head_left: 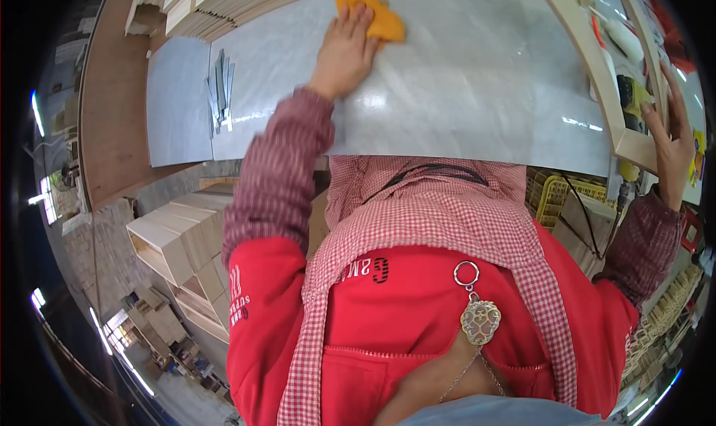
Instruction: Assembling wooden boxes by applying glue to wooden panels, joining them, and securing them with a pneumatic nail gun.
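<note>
Left hand (345, 52) lies flat, fingers extended, on the orange cloth (386, 22) at the far middle of the grey tabletop (462, 98), thin metal strips (221, 90) off to its left, right hand (673, 149) gripping the wooden frame's (632, 149) near right corner.

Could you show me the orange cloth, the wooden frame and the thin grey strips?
Orange cloth (389, 25): head view, on its uncovered right part.
Wooden frame (583, 53): head view, on its left bar.
Thin grey strips (221, 90): head view, on the middle of the bunch.
</note>
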Available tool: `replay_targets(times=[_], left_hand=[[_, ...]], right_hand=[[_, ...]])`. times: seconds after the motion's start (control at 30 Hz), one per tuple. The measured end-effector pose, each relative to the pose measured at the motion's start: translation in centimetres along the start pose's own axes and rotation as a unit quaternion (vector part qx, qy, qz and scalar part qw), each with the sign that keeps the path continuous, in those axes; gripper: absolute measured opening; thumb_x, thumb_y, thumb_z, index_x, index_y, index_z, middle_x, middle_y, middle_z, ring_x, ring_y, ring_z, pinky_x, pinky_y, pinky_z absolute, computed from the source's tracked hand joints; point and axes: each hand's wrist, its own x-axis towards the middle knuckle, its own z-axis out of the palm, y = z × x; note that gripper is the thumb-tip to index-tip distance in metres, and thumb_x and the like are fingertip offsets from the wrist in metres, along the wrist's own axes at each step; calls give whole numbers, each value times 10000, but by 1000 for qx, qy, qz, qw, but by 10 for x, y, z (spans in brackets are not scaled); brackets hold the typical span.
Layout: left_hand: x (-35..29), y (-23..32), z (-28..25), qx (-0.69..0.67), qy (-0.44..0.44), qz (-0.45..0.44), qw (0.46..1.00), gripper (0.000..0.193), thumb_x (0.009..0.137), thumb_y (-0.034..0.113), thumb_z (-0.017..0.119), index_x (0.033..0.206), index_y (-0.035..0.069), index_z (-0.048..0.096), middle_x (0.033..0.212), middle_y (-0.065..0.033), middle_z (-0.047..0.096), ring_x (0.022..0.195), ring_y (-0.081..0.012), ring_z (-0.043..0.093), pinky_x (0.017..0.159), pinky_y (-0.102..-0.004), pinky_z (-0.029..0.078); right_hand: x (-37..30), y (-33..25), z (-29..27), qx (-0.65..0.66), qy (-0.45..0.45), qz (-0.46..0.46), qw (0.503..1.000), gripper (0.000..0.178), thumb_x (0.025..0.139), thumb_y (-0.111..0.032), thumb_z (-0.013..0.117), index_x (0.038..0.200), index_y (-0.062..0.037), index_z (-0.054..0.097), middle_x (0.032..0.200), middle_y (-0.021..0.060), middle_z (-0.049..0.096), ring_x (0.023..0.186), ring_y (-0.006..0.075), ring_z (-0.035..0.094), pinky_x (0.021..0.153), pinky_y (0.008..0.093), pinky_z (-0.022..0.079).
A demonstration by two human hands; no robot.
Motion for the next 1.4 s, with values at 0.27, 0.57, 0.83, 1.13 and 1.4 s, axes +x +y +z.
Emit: replay_targets(times=[0.27,0.57,0.83,1.13,1.4], left_hand=[[-98,24,-31,-47,-83,5,995,549,872,136,535,1383,19,372,1439,-197,354,1309,-367,357,1087,-434,286],[12,152,36,-158,-56,236,957,508,786,146,605,1259,10,479,1323,-141,485,1220,-342,449,1023,-436,357],[117,128,85,-50,28,205,977,487,851,209,569,1275,-8,465,1343,-175,456,1248,-351,409,1042,-439,329],[108,142,67,-100,-97,238,961,490,891,256,510,1323,33,452,1402,-138,429,1284,-305,414,1083,-392,299],[49,42,25,-22,15,106,994,465,866,248,542,1255,-3,499,1352,-163,478,1216,-333,468,1049,-394,336]], right_hand=[[-49,-10,-16,30,53,94,994,601,789,-166,722,1344,-211,499,1230,83,588,1003,238,585,908,353,443],[-50,-12,-19,63,72,94,991,631,741,-144,738,1329,-212,518,1129,74,615,999,230,583,914,340,432],[-51,-9,-21,72,72,102,990,634,716,-133,740,1313,-197,534,1153,71,611,996,235,585,927,352,427],[-46,-17,-19,87,74,137,984,662,689,-151,745,1315,-166,530,1216,82,593,1046,246,567,958,375,407],[-45,-52,-9,107,15,155,982,662,675,-78,694,1313,-135,527,1242,83,579,1087,247,544,980,383,387]])
